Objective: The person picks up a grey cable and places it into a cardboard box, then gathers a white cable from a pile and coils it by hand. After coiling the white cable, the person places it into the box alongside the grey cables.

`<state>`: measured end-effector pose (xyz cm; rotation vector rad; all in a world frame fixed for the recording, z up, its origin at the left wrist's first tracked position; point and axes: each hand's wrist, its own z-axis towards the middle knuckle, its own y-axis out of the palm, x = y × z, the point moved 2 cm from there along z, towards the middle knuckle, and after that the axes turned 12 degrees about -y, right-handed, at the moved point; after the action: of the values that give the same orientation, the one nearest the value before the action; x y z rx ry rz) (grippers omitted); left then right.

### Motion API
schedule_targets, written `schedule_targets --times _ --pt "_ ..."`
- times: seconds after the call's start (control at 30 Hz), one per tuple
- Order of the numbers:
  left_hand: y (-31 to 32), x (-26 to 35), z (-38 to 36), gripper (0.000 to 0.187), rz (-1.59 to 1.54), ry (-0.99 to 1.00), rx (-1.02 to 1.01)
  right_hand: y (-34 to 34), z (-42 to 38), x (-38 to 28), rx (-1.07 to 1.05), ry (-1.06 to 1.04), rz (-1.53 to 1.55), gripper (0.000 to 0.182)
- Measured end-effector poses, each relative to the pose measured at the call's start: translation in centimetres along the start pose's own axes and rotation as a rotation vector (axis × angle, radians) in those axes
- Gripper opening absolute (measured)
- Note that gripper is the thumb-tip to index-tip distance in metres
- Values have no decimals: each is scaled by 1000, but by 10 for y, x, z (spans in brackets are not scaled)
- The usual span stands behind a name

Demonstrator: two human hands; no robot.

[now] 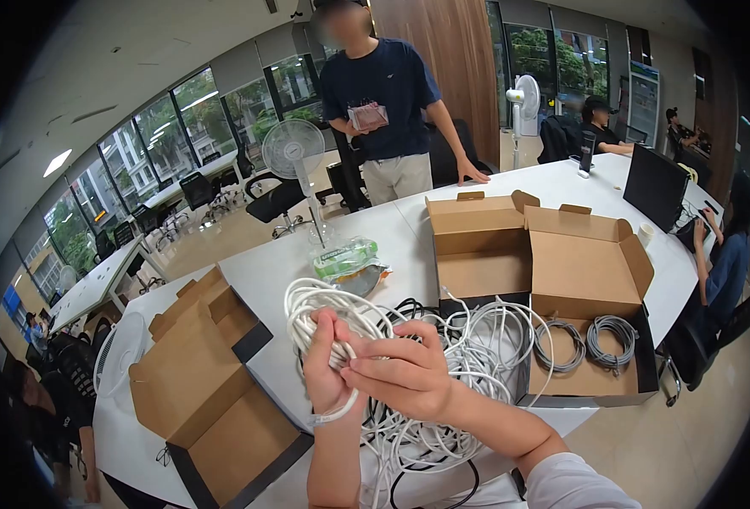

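Note:
A looped bundle of white cable is held up in front of me over the table. My left hand is closed around its lower part, thumb pointing up. My right hand meets it from the right, fingers bent and closed on the same cable strands. One cable end hangs below, by my left wrist. Under and beside my hands lies a tangled heap of white and black cables, partly hidden by my right forearm. Two grey cable coils lie in an open cardboard box on the right.
Another open box stands behind the heap. More open boxes lie on the left. A green-and-white packet sits beyond my hands. Across the white table, a person stands holding a packet. A monitor stands far right.

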<state>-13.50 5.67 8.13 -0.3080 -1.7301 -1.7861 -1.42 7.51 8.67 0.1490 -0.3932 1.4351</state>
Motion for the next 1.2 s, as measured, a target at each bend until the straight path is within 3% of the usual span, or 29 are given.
schedule_targets --times 0.13,0.27,0.4,0.53,0.63,0.77,0.83,0.87,0.97,1.03,1.2 --pt "-2 4 4 10 -16 -40 -138 2 -1 -4 -1 -32 3 31" --pt "-8 4 7 15 94 20 -29 9 -2 -4 -27 33 70 24" --pt "-7 9 10 23 67 -133 -74 13 0 7 -123 309 352 30" --pt "-4 6 9 31 52 -178 -205 16 -2 13 -115 375 605 24" --pt "4 2 2 32 7 -174 -198 19 -11 15 -45 364 700 38" --pt "11 -6 -5 38 68 -67 -333 10 -4 10 19 730 843 74" --pt "10 -7 -4 43 186 -9 -414 12 -10 13 15 791 977 88" --pt "12 -7 -5 44 225 20 -437 10 -9 15 -131 752 1000 97" --pt "17 -6 -11 47 265 33 -490 -1 -1 15 -254 900 1168 101" --pt "20 -5 -13 50 267 21 -523 -9 4 18 -207 886 1214 92" --pt "6 -4 -15 48 -21 -293 -774 -23 -6 31 -220 927 1586 84"
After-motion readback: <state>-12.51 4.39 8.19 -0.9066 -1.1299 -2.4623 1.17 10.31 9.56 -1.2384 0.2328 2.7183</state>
